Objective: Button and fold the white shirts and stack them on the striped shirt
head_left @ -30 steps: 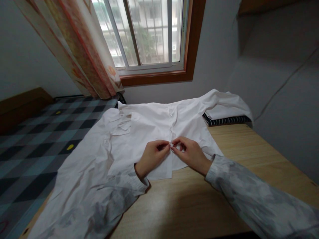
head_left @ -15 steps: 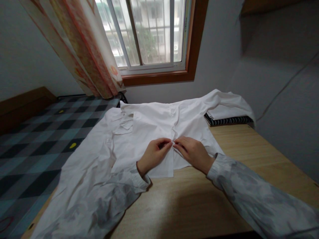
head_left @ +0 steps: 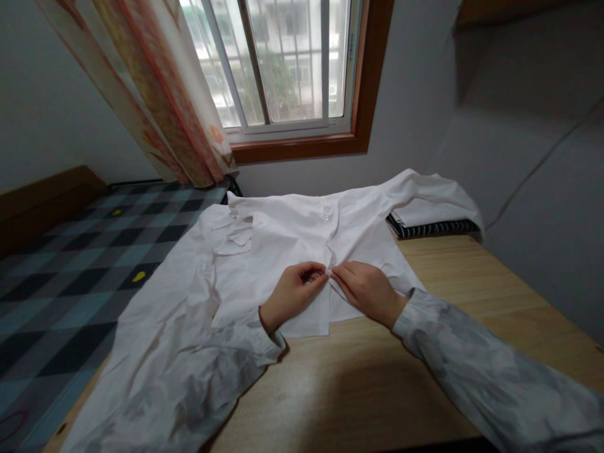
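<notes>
The white cotton button-up shirt (head_left: 283,245) lies spread front-up across the pale wooden tabletop (head_left: 358,384), its hem toward the person. The left hand (head_left: 291,294) and the right hand (head_left: 367,290) meet at the front placket near the hem, both with fingertips pinched on the two cloth edges, thumbs almost touching. Whatever small button sits between them is hidden, so I cannot tell whether it is through its hole.

The risk, as I judge it, is a pull that is too eager: the fabric is already rumpled around the pinch, and dragging it toward six o'clock could skew the placket or pop the closed button (head_left: 326,218) up at twelve o'clock. The left side of the shirt hangs over the table edge at eight o'clock (above the grey-and-blue checked bedspread (head_left: 61,264)), and that weight could slide the garment off.

At two o'clock one sleeve drapes over a black-and-white striped folded stack (head_left: 431,226). Bare wood lies open from three to six o'clock; the wall closes in on the right.
</notes>
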`<state>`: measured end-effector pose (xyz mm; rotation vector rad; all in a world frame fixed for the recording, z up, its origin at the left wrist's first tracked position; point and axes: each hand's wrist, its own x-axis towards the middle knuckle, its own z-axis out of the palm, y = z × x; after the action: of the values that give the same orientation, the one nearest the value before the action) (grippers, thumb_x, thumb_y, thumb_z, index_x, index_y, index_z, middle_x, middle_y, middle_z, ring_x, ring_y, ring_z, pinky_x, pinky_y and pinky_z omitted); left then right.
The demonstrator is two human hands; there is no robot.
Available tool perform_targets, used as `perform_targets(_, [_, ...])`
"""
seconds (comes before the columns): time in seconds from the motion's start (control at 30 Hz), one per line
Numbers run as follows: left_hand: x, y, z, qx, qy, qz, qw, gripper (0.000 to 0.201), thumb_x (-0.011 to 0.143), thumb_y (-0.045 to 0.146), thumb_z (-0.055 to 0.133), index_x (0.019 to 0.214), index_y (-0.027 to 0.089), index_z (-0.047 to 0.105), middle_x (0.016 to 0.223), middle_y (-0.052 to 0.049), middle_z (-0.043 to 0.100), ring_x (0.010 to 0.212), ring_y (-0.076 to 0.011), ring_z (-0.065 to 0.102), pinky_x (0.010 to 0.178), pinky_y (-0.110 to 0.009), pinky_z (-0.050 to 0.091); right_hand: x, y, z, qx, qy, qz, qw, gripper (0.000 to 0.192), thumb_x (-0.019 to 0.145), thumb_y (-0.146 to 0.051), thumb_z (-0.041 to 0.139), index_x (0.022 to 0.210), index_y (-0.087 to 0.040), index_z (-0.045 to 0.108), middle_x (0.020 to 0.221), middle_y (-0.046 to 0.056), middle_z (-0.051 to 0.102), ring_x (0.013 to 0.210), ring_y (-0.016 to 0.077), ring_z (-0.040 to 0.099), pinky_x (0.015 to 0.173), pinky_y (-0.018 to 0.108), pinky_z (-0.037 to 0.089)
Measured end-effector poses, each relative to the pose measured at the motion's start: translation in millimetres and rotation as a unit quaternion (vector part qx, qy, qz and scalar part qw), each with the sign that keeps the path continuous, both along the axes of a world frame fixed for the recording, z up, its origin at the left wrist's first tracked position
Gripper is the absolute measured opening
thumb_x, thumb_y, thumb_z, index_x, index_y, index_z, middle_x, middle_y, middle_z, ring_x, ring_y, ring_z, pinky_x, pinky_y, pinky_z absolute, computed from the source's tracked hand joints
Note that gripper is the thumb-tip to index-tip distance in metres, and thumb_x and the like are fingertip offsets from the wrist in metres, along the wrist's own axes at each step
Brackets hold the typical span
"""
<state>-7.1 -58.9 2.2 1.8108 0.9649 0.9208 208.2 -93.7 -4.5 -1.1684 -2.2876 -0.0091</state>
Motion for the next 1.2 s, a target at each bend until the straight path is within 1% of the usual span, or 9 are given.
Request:
perform_targets(0.23, [-1, 0, 0.0, 0.016, 0.009, -0.011, 1.0, 0.024, 0.093, 0.038, 0.073, 0.101, 0.016, 0.079, 0.087, -0.004, 0.076, 0.078, -0.016, 0.066, 0.076, -0.028, 0.055, 3, 4, 5.3, -0.041, 0.061, 0.041, 0.996, 0.013, 0.108, -0.024, 0.057, 0.103, -0.022, 0.07, 0.094, 0.006, 0.071, 0.086, 0.0212, 0.065, 0.078, 0.032, 0.047])
perform_targets(0.4, [-1, 1, -3.4, 0.015, 0.008, -0.001, 1.0, 0.023, 0.094, 0.038, 0.071, 0.101, 0.017, 0.079, 0.09, -0.005, 0.079, 0.081, -0.0177, 0.069, 0.078, -0.03, 0.056, 4, 8, 4.9, -0.097, 0.15, 0.06, 0.982, 0.01, 0.103, -0.022, 0.061, 0.103, -0.024, 0.071, 0.089, 0.002, 0.068, 0.082, 0.0188, 0.063, 0.075, 0.03, 0.047])
perform_targets(0.53, [1, -2, -0.1, 0.025, -0.023, 0.019, 0.999, 0.021, 0.096, 0.037, 0.071, 0.104, 0.017, 0.073, 0.09, -0.005, 0.077, 0.08, -0.0169, 0.07, 0.076, -0.028, 0.056, 3, 9, 4.4, -0.112, 0.182, 0.067, 0.975, 0.01, 0.1, -0.021, 0.061, 0.099, -0.023, 0.071, 0.086, 0.001, 0.067, 0.078, 0.0175, 0.061, 0.073, 0.029, 0.046])
perform_targets(0.63, [2, -9, 6.8, 0.076, 0.01, 0.039, 0.996, 0.013, 0.098, 0.031, 0.069, 0.103, 0.019, 0.071, 0.092, -0.004, 0.075, 0.078, -0.0156, 0.068, 0.073, -0.027, 0.055, 2, 9, 2.7, -0.131, 0.208, 0.058, 0.968, 0.008, 0.097, -0.021, 0.063, 0.098, -0.022, 0.071, 0.083, 0.0, 0.066, 0.074, 0.0164, 0.059, 0.07, 0.028, 0.045])
perform_targets(0.73, [2, -17, 12.8, 0.157, 0.059, 0.046, 0.985, 0.007, 0.098, 0.025, 0.067, 0.099, 0.021, 0.073, 0.098, -0.006, 0.074, 0.086, -0.0173, 0.068, 0.079, -0.029, 0.056, 1, 10, 0.3, -0.147, 0.236, 0.045, 0.96, 0.008, 0.095, -0.022, 0.065, 0.098, -0.022, 0.072, 0.083, -0.001, 0.068, 0.073, 0.0157, 0.06, 0.068, 0.027, 0.045])
perform_targets(0.8, [2, -20, 14.3, 0.193, 0.078, 0.044, 0.977, 0.007, 0.098, 0.023, 0.067, 0.099, 0.023, 0.074, 0.101, -0.007, 0.073, 0.088, -0.0181, 0.069, 0.082, -0.03, 0.056, 0, 10, -0.9, -0.151, 0.244, 0.045, 0.957, 0.007, 0.094, -0.022, 0.066, 0.097, -0.022, 0.072, 0.083, -0.001, 0.069, 0.073, 0.0154, 0.06, 0.068, 0.027, 0.045])
perform_targets(0.87, [2, -22, 14.0, 0.203, 0.089, 0.039, 0.974, 0.008, 0.098, 0.024, 0.068, 0.1, 0.023, 0.075, 0.102, -0.006, 0.074, 0.086, -0.0179, 0.068, 0.079, -0.03, 0.056, 0, 10, -1.3, -0.154, 0.243, 0.045, 0.957, 0.007, 0.093, -0.022, 0.066, 0.096, -0.022, 0.072, 0.083, -0.001, 0.069, 0.072, 0.0153, 0.06, 0.067, 0.027, 0.044])
perform_targets(1.0, [3, -21, 12.3, 0.198, 0.1, 0.042, 0.974, 0.007, 0.098, 0.028, 0.069, 0.099, 0.023, 0.075, 0.1, -0.006, 0.074, 0.081, -0.0173, 0.067, 0.073, -0.029, 0.055, 0, 9, -1.1, -0.148, 0.226, 0.043, 0.962, 0.005, 0.094, -0.023, 0.066, 0.094, -0.022, 0.071, 0.081, -0.001, 0.067, 0.071, 0.0157, 0.058, 0.067, 0.028, 0.043])
perform_targets(1.2, [3, -17, 10.1, 0.181, 0.103, 0.024, 0.978, 0.017, 0.105, 0.033, 0.062, 0.098, 0.021, 0.072, 0.096, -0.006, 0.071, 0.084, -0.0182, 0.065, 0.079, -0.031, 0.053, 1, 8, -0.3, -0.141, 0.21, 0.05, 0.966, 0.007, 0.097, -0.023, 0.063, 0.092, -0.022, 0.067, 0.081, -0.001, 0.063, 0.072, 0.0159, 0.056, 0.067, 0.028, 0.043])
